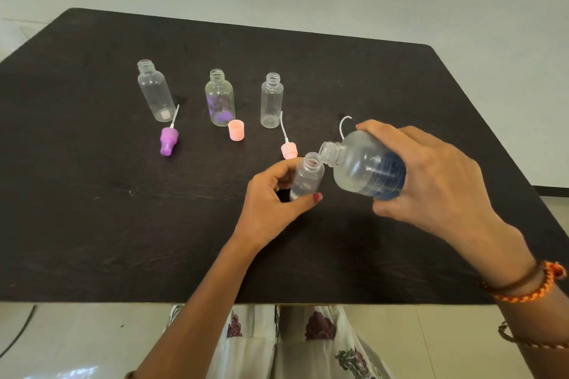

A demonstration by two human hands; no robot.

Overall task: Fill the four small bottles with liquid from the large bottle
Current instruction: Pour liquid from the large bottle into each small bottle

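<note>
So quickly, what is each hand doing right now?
Left hand: closed around a small bottle.
Right hand: closed around the large bottle, tipped toward the small one.

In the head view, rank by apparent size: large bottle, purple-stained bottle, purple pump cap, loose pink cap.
1. large bottle, though it is nearest the camera
2. purple-stained bottle
3. purple pump cap
4. loose pink cap
</note>
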